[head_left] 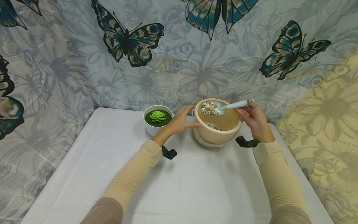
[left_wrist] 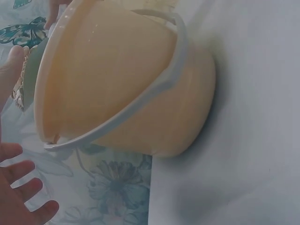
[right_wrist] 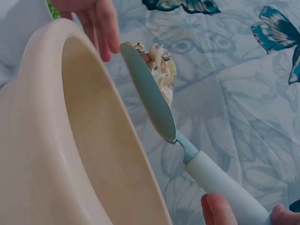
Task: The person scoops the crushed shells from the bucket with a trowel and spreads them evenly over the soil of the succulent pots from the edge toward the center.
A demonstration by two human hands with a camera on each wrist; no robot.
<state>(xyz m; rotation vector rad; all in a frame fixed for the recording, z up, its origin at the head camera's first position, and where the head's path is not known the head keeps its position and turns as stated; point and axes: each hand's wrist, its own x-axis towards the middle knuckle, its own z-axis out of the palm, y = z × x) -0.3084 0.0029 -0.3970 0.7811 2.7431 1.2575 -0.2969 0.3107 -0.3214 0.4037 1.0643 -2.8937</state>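
Cream bucket (head_left: 205, 135), pale-blue scoop (head_left: 232, 105), white pot (head_left: 152, 128), green plant (head_left: 158, 116), grey-blue flowered backdrop (head_left: 179, 79) with black-and-teal butterflies (head_left: 127, 43)

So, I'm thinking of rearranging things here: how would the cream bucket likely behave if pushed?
The cream bucket looks stiff, since its form is smooth and evenly round. It is probably light for its size, as only a small heap of shell-like bits shows inside. Its bail handle hangs down along its side, so it may swing.

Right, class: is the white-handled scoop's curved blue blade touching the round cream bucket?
Apart. In the right wrist view, a strip of floral backdrop shows plainly between the curved blue blade and the round cream bucket.
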